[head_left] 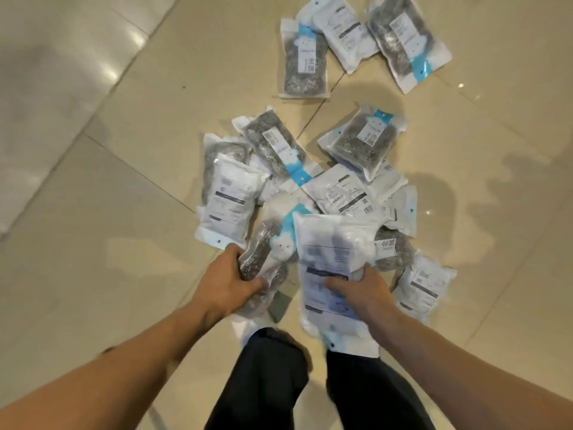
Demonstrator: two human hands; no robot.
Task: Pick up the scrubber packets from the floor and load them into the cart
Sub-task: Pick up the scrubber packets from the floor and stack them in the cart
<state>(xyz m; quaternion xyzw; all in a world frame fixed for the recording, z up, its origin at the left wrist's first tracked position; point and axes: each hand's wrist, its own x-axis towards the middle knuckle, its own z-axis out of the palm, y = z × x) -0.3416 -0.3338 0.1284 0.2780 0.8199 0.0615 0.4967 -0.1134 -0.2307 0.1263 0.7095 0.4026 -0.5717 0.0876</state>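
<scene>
Two hand-held packets (328,268), labels blurred

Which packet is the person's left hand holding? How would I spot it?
Start at the big heap of packets on the tiled floor, then look at its near edge by the person's legs. The left hand grips a see-through packet showing grey scrubbers and a blue strip; the one beside it shows its white printed back.

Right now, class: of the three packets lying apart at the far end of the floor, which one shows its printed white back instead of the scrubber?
The middle packet. Its neighbours, the left packet and right packet, both show grey scrubber through clear fronts.
</scene>
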